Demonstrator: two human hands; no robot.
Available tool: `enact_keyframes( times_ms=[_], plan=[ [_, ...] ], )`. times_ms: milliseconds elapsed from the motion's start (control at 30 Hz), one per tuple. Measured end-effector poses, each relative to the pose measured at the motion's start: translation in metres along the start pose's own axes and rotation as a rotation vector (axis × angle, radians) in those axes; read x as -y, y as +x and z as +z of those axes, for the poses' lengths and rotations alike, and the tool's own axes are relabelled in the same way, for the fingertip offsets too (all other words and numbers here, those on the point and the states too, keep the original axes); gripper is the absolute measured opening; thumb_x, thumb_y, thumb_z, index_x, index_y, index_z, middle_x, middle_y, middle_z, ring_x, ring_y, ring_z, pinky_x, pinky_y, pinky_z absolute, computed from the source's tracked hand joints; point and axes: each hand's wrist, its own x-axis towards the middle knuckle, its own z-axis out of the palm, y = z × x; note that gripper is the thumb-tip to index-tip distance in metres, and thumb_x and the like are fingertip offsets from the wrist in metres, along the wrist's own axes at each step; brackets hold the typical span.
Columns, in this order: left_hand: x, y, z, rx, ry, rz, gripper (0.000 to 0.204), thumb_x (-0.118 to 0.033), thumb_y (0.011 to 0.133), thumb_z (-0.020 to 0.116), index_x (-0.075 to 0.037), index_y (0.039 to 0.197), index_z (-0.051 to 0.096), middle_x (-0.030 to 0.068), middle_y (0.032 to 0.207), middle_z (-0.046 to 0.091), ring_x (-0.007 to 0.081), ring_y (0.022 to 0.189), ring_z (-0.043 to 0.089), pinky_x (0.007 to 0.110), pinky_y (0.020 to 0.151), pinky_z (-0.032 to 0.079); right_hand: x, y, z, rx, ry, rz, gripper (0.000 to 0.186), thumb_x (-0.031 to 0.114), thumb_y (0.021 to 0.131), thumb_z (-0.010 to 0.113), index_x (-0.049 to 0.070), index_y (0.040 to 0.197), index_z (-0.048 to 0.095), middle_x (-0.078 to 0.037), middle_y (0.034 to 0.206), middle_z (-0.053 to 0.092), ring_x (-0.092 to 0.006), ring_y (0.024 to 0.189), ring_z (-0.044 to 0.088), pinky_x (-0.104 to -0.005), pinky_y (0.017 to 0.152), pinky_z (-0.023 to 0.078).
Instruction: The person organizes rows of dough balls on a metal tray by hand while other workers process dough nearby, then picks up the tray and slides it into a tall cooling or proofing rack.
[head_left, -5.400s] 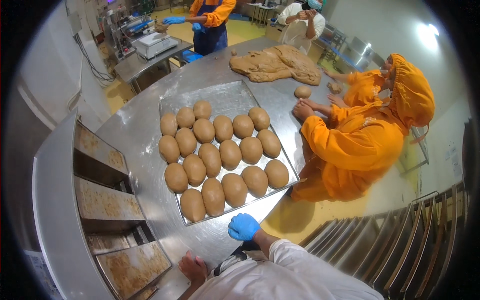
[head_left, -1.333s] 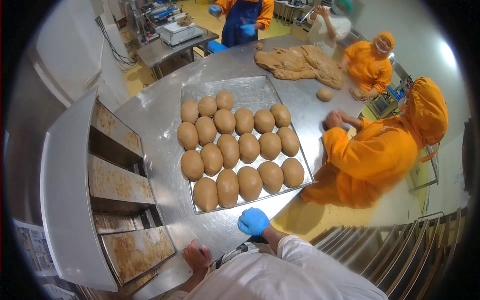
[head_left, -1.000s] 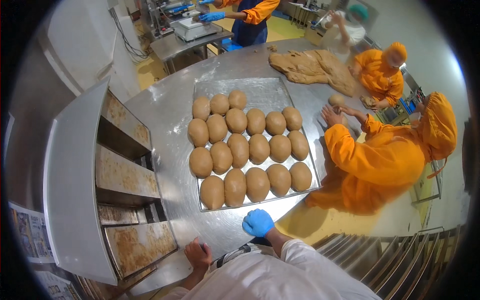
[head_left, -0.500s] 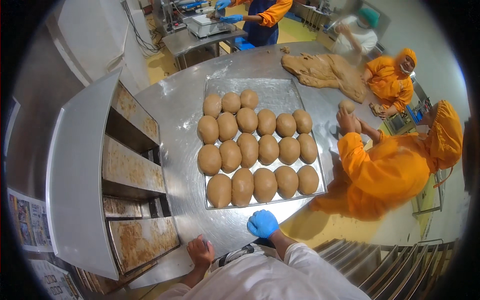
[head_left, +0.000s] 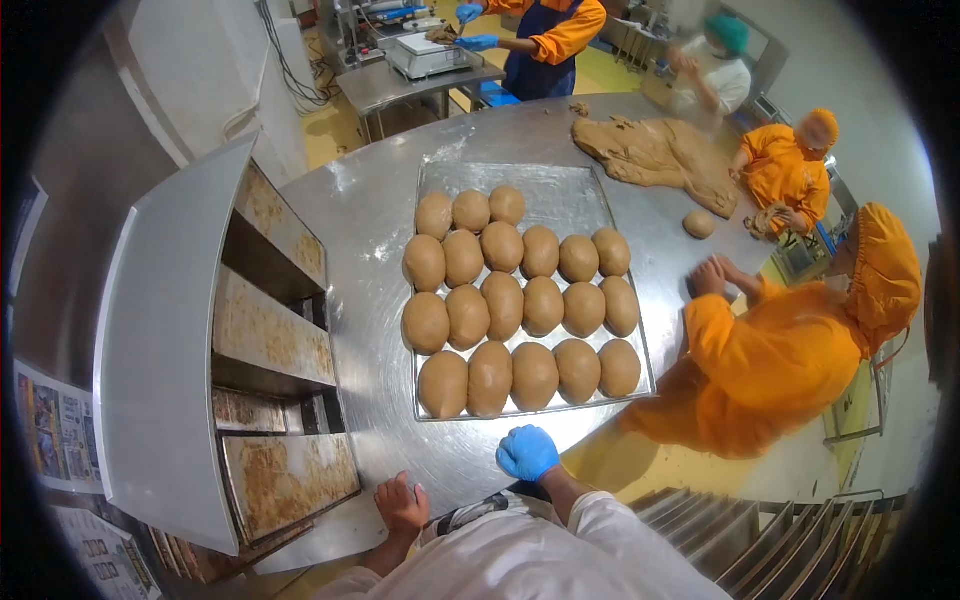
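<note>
At the near edge of the steel table (head_left: pixel 375 290), my bare left hand (head_left: pixel 402 505) rests with its fingers curled. A small greyish bit shows at those fingers, too little to identify. My right hand (head_left: pixel 528 453), in a blue glove, is closed in a fist just below the tray's near side. Both hands are apart from the dough. The shallow metal tray (head_left: pixel 560 185) holds several smooth brown dough balls (head_left: pixel 533 377) in rows, the farthest row being shorter. Whatever the gloved palm covers is hidden.
A rack with stained metal shelves (head_left: pixel 275 325) stands left; stacked trays (head_left: pixel 740 540) are lower right. A dough slab (head_left: pixel 660 155) and a single dough ball (head_left: pixel 699 224) lie toward the far right. Co-workers (head_left: pixel 780 350) in orange stand right; another works at a scale (head_left: pixel 430 55).
The nearest co-worker has let go of a dough ball, which now sits on the table, and their hands have moved nearer. The view has shifted slightly; my hands keep their poses.
</note>
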Motion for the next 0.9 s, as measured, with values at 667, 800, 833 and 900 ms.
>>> enact_keyframes(
  times_ms=[667, 800, 833, 900],
  plan=[
    [-0.004, 0.002, -0.005, 0.197, 0.04, -0.116, 0.042, -0.027, 0.081, 0.065, -0.006, 0.117, 0.058, 0.0143, 0.096, 0.059, 0.036, 0.095, 0.053, 0.049, 0.085, 0.04, 0.004, 0.0, -0.011, 0.093, -0.005, 0.043, 0.032, 0.034, 0.085, 0.053, 0.011, 0.072, 0.07, -0.014, 0.078, 0.068, -0.0358, 0.073, 0.065, -0.0485, 0.068, 0.052],
    [-0.006, 0.003, -0.007, 0.183, 0.036, -0.136, 0.041, -0.029, 0.081, 0.064, -0.007, 0.116, 0.061, 0.0141, 0.096, 0.06, 0.0352, 0.096, 0.054, 0.049, 0.087, 0.04, 0.006, -0.001, -0.014, 0.119, -0.023, 0.051, 0.033, 0.033, 0.086, 0.052, 0.011, 0.073, 0.071, -0.014, 0.081, 0.07, -0.0342, 0.075, 0.068, -0.0475, 0.07, 0.053],
    [-0.006, 0.003, -0.007, 0.177, 0.038, -0.135, 0.041, -0.029, 0.081, 0.064, -0.007, 0.115, 0.061, 0.0141, 0.096, 0.061, 0.035, 0.095, 0.054, 0.049, 0.087, 0.04, 0.007, -0.001, -0.014, 0.121, -0.023, 0.055, 0.033, 0.033, 0.086, 0.052, 0.011, 0.072, 0.071, -0.014, 0.081, 0.07, -0.0343, 0.075, 0.068, -0.0475, 0.07, 0.054],
    [-0.006, 0.002, -0.007, 0.171, 0.034, -0.132, 0.041, -0.029, 0.081, 0.064, -0.007, 0.115, 0.061, 0.014, 0.097, 0.061, 0.0348, 0.095, 0.054, 0.049, 0.087, 0.04, 0.003, 0.001, -0.01, 0.079, -0.005, 0.044, 0.032, 0.034, 0.085, 0.053, 0.011, 0.07, 0.07, -0.014, 0.078, 0.068, -0.0357, 0.072, 0.066, -0.0482, 0.068, 0.052]
  ],
)
